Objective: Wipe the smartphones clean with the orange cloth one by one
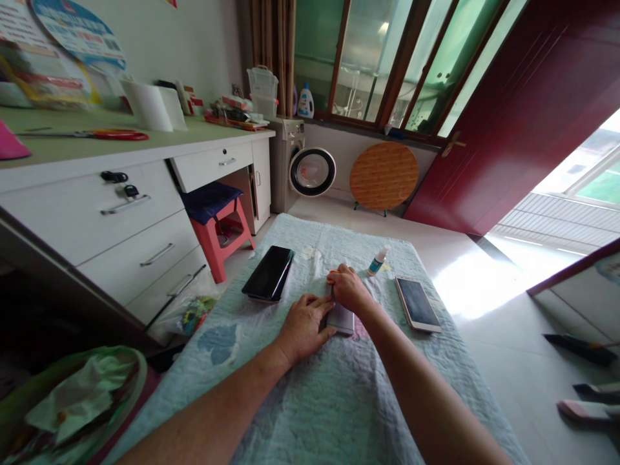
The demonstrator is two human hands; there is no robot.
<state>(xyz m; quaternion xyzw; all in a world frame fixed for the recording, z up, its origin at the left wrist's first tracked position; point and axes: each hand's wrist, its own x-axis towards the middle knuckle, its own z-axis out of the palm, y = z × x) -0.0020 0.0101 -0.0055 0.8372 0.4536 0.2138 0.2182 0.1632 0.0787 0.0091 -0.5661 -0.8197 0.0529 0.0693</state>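
While low over a grey device (343, 320) — left fingers (316, 302) outstretched against it, right fingers (343, 274) curled, grasp unclear.

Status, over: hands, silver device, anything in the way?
Left hand touching silver device; right hand curled at its far end, grip unclear. Device on cloth, partly covered by hands. Small bottle nearby, not blocking.

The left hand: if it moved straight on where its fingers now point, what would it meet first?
Probably the right hand, which is just beyond the left hand, over the grey device; whether the two hands touch is unclear.
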